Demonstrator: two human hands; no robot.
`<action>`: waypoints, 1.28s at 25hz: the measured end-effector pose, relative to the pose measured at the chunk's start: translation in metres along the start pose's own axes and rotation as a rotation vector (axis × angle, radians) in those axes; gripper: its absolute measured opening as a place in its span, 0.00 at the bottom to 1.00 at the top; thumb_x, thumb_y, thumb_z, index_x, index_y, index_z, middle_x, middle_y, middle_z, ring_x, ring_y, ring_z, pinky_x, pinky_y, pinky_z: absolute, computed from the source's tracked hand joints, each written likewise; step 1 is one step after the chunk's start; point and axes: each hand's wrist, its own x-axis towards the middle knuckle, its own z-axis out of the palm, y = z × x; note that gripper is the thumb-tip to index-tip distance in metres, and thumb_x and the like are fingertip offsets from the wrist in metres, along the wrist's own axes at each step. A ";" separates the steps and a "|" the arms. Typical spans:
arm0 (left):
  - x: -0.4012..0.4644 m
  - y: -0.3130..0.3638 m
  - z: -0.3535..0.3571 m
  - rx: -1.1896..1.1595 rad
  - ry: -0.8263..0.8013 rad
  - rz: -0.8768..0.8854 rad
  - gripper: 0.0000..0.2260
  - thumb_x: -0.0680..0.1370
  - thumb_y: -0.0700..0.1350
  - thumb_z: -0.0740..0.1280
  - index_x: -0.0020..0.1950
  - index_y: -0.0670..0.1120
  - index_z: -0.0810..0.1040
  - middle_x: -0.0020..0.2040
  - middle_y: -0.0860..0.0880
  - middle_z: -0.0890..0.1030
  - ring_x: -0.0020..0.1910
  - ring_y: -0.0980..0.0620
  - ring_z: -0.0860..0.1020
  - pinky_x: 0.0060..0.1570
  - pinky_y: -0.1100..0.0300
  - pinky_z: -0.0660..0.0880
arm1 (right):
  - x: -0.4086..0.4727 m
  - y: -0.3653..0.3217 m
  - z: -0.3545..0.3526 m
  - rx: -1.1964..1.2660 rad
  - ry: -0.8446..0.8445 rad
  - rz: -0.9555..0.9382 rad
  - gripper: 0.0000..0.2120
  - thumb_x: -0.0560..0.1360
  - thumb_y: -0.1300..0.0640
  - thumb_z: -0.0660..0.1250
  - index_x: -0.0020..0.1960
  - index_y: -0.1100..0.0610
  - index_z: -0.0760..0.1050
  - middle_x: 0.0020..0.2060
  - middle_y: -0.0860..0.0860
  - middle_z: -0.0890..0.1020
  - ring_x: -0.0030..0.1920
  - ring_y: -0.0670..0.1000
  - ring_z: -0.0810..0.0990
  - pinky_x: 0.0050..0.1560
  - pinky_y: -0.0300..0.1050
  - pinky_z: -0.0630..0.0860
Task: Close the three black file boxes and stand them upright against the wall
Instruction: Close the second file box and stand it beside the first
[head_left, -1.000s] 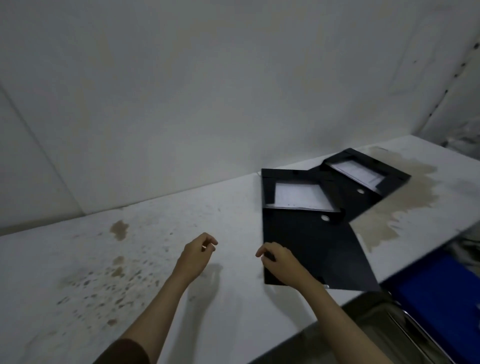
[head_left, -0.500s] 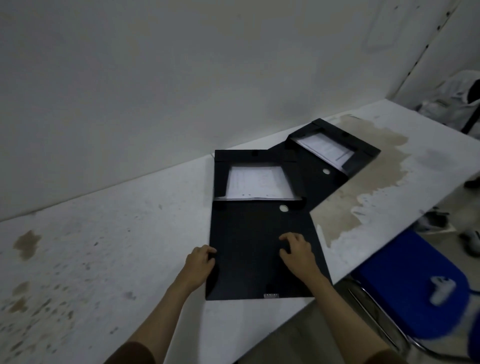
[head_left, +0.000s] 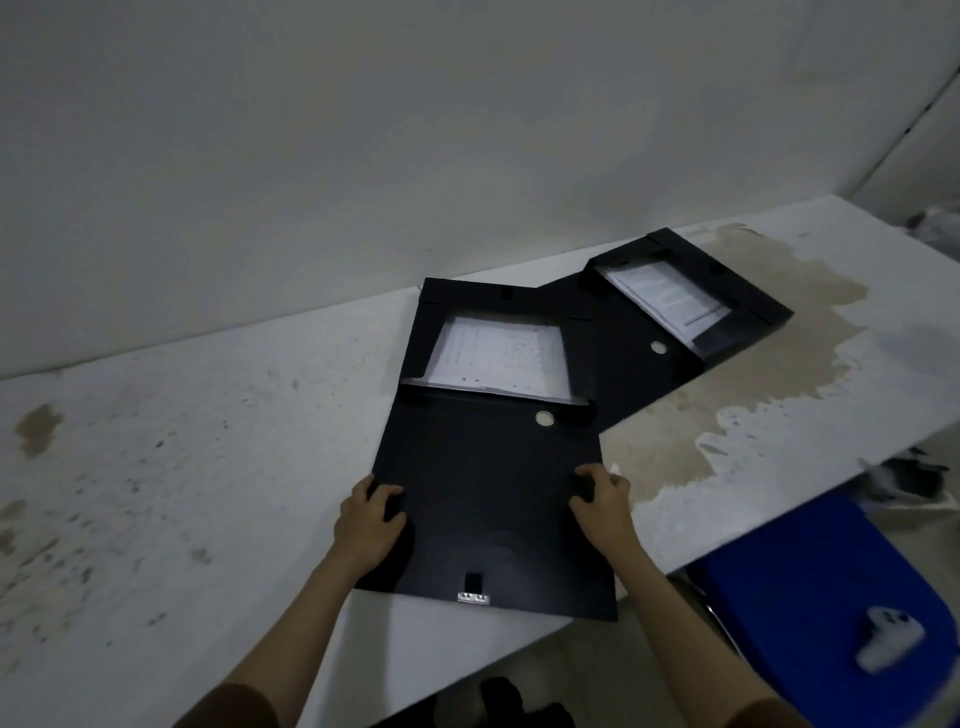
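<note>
Two black file boxes lie open on the white table; a third is not in view. The near file box has its lid flap spread flat toward me and white papers in its tray. My left hand grips the flap's left edge and my right hand grips its right edge. The far file box lies open at an angle behind it to the right, with papers inside, its flap partly under the near box.
The white wall rises just behind the boxes. A brown stain spreads over the table's right part. A blue chair seat with a small white object stands below the table's front edge at the right.
My head has shifted and both hands have moved outward, from lying on the near box's flap to gripping its left and right edges. The boxes have not moved.
</note>
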 end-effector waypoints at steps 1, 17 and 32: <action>-0.001 0.002 0.002 0.052 0.025 -0.029 0.21 0.78 0.46 0.61 0.71 0.49 0.65 0.77 0.44 0.54 0.75 0.43 0.56 0.73 0.48 0.55 | 0.002 -0.001 -0.002 0.041 -0.018 -0.028 0.17 0.73 0.68 0.62 0.62 0.61 0.69 0.64 0.64 0.67 0.59 0.59 0.71 0.58 0.42 0.67; -0.097 0.019 0.006 -1.039 0.718 -0.352 0.36 0.73 0.37 0.69 0.74 0.50 0.53 0.71 0.42 0.68 0.67 0.42 0.69 0.67 0.45 0.69 | -0.050 -0.068 0.062 0.454 -0.647 -0.087 0.27 0.74 0.69 0.61 0.71 0.60 0.60 0.40 0.51 0.73 0.40 0.46 0.75 0.41 0.34 0.75; -0.109 0.039 -0.102 -0.917 1.122 -0.073 0.12 0.75 0.39 0.66 0.58 0.42 0.77 0.52 0.46 0.79 0.53 0.47 0.77 0.54 0.54 0.75 | -0.011 -0.030 0.053 -0.669 -0.305 -0.797 0.37 0.70 0.47 0.68 0.74 0.47 0.53 0.74 0.56 0.62 0.72 0.70 0.57 0.66 0.72 0.57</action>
